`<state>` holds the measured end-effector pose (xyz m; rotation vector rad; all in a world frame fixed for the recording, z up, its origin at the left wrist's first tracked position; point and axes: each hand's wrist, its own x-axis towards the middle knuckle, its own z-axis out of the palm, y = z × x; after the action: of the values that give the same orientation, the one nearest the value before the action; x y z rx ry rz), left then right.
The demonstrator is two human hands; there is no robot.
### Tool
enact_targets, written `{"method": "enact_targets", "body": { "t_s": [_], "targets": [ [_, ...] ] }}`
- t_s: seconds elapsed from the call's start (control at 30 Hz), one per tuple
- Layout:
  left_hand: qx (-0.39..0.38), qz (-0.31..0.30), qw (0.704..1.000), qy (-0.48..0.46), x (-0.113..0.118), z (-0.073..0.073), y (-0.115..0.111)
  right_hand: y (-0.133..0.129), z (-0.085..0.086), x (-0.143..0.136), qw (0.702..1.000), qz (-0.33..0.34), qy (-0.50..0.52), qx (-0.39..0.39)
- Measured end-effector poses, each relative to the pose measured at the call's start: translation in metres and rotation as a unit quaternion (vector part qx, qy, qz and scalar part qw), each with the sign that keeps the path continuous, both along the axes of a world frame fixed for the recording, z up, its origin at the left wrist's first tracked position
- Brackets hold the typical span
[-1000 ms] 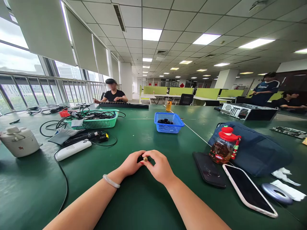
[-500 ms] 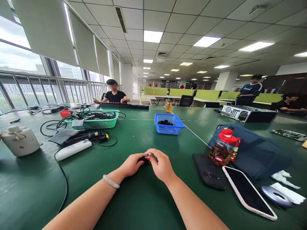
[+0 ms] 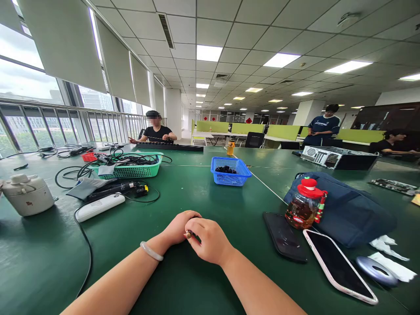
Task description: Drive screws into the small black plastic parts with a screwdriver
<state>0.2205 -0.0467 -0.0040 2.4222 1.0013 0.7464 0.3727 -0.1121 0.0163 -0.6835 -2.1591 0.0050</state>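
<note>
My left hand, with a pale bangle on its wrist, is closed low over the table. The small black part it held a moment ago is now hidden behind the fingers. My right hand overlaps its fingertips and is closed on a small slim tool with a rounded brownish end. Most of that tool is covered, so its kind cannot be told. Beyond the hands stands a blue plastic basket with several small black parts in it.
On the left are a green basket of cables, a white power strip and a white jug. To the right lie a black phone, a white-edged phone, a red-lidded jar and a dark bag. A person sits opposite.
My right hand has moved left and toward me, turning over the left hand's fingers. The brownish tool end moved with it, and the black part has gone out of sight.
</note>
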Motion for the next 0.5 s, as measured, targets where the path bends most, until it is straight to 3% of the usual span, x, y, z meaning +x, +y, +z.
{"method": "enact_targets", "body": {
  "t_s": [0.33,0.5],
  "targets": [
    [-0.020,0.026,0.999,0.003,0.002,0.001,-0.002,0.007,0.005,0.018,0.976,-0.058,0.157,-0.137],
    [-0.035,0.037,0.999,0.005,0.001,0.002,-0.001,0.006,0.004,0.015,0.990,-0.037,0.096,-0.100]
  ]
}}
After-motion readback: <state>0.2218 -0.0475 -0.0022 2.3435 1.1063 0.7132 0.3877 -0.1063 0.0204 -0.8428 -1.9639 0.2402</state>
